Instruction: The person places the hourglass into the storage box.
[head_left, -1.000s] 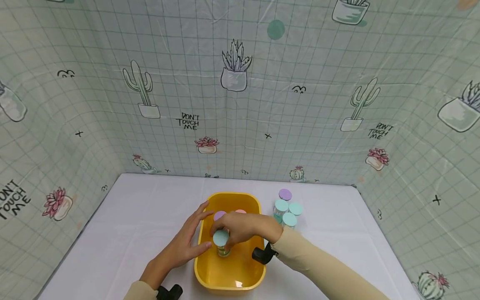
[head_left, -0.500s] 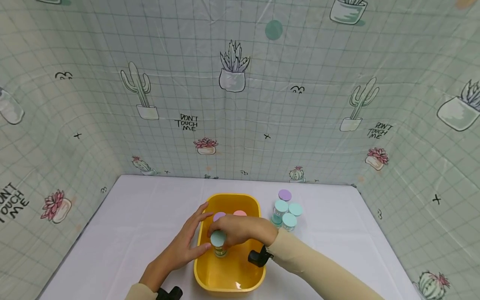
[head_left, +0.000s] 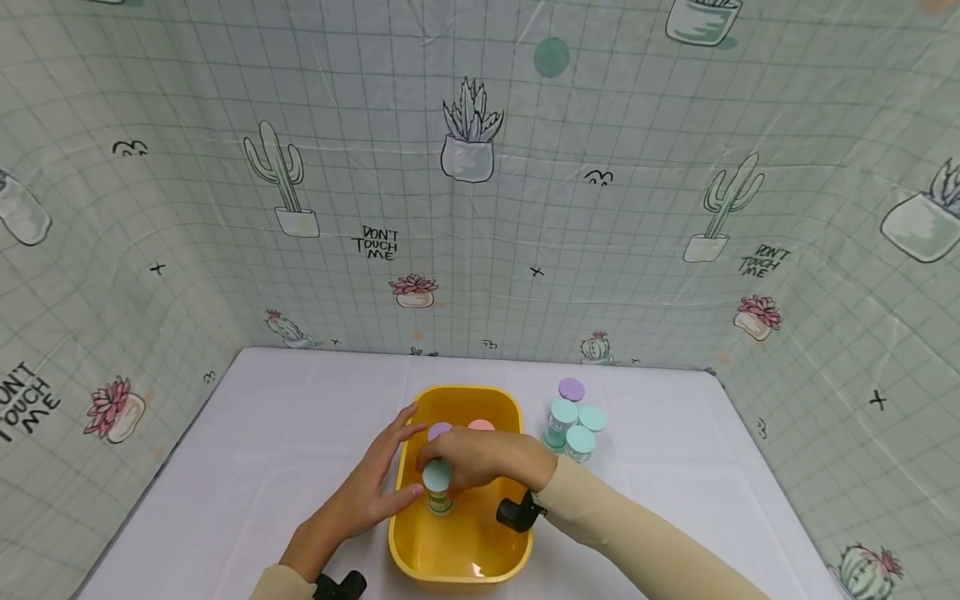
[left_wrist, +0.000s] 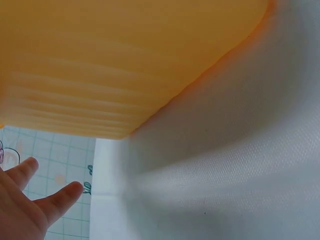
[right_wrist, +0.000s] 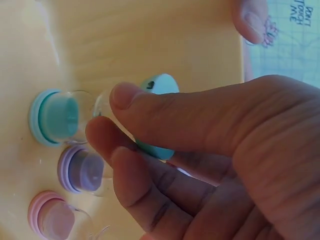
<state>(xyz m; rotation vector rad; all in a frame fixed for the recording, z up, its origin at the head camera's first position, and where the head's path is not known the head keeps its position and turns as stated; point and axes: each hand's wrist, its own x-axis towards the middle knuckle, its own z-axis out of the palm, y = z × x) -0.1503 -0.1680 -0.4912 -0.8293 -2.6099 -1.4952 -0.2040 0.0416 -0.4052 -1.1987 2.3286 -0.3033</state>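
Observation:
A yellow tub [head_left: 461, 571] sits on the table in front of me. In it stands a small clear jar with a mint lid [head_left: 438, 476] and a matching mint base [right_wrist: 54, 117]. My right hand [head_left: 480, 458] reaches into the tub and grips this jar just below its lid between thumb and fingers. Along the tub's left rim lies my left hand [head_left: 363, 487], fingers spread and fairly straight, its thumb near the jar. Behind the right hand are a purple-lidded jar [head_left: 439, 431] and a pink-lidded jar [head_left: 481, 425], largely hidden; their purple and pink bases show in the right wrist view.
Right of the tub, a cluster of mint-lidded jars [head_left: 562, 412] and a purple-topped one [head_left: 572, 389] stands on the white tablecloth [head_left: 315, 400]. A cactus-print curtain [head_left: 510, 225] encloses the table behind and at the sides.
The right hand and the mint-lidded jar have shifted slightly left within the tub, mainly in the first half second. The left hand stays where it was.

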